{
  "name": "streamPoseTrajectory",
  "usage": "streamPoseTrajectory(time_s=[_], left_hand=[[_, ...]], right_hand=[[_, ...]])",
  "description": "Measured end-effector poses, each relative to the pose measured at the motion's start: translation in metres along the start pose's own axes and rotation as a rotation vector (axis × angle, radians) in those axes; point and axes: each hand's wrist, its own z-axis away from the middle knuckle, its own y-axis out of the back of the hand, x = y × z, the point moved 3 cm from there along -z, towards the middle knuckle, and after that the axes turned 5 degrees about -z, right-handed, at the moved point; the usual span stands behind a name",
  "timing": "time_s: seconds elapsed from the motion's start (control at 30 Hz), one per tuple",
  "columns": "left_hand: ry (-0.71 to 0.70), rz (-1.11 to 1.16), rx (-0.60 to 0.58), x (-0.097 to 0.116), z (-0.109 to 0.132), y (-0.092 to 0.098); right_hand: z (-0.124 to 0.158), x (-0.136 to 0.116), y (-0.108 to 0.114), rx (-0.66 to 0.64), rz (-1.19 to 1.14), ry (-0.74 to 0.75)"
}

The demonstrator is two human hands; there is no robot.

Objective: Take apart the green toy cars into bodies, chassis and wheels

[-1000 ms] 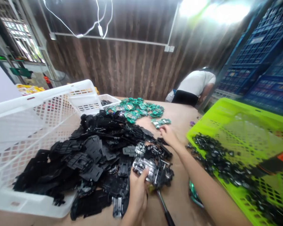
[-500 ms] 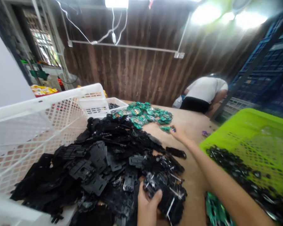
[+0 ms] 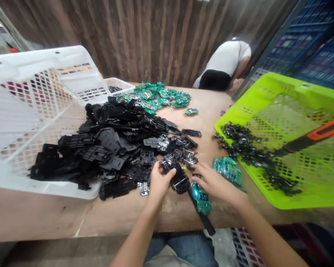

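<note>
My left hand (image 3: 158,181) is closed on a black toy-car chassis (image 3: 176,177) at the near edge of a big heap of black plastic parts (image 3: 114,144). My right hand (image 3: 215,183) lies just right of it, fingers curled over the chassis and a teal toy-car body (image 3: 200,195) resting on the wooden table (image 3: 72,218). A black-handled tool (image 3: 202,217) lies under the teal body, pointing off the table edge. More teal bodies (image 3: 229,167) sit beside my right hand.
A tipped white basket (image 3: 30,107) spills the black parts at left. A lime-green basket (image 3: 295,148) with small black pieces stands at right, an orange-black tool in it. Green circuit boards (image 3: 158,94) lie at the back. A person in a white shirt (image 3: 225,63) bends beyond the table.
My right hand has pulled back from the green boards at the far side to the near edge beside my left hand. The view has tilted down.
</note>
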Motion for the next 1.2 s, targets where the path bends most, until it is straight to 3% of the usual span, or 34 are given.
streamPoseTrajectory(time_s=[0.13,0.23,0.33,0.43,0.53,0.73,0.87,1.1,1.2], left_hand=[[0.087,0.047,-0.011,-0.008,0.008,0.005],[0.145,0.087,-0.067,-0.012,0.013,0.002],[0.156,0.131,-0.135,-0.015,0.019,-0.001],[0.163,0.125,-0.195,-0.022,0.025,-0.006],[0.136,0.078,-0.282,-0.031,0.036,-0.017],[0.086,0.064,-0.375,-0.044,0.059,-0.044],[0.107,0.055,-0.366,-0.045,0.061,-0.045],[0.094,0.076,-0.476,-0.031,0.066,-0.054],[0.050,-0.006,-0.410,-0.028,0.064,-0.054]], right_hand=[[0.036,-0.005,-0.038,0.193,0.153,-0.434],[0.046,-0.006,-0.064,0.308,0.150,-0.522],[0.052,0.004,-0.070,0.428,-0.011,-0.552],[0.065,0.010,-0.059,0.587,-0.248,-0.530],[0.078,0.000,-0.046,0.719,-0.366,-0.413],[0.080,-0.021,-0.052,0.620,-0.236,-0.370],[0.080,-0.013,-0.057,0.642,-0.241,-0.347],[0.082,-0.012,-0.070,0.724,-0.252,-0.252],[0.085,-0.013,-0.073,0.706,-0.308,-0.259]])
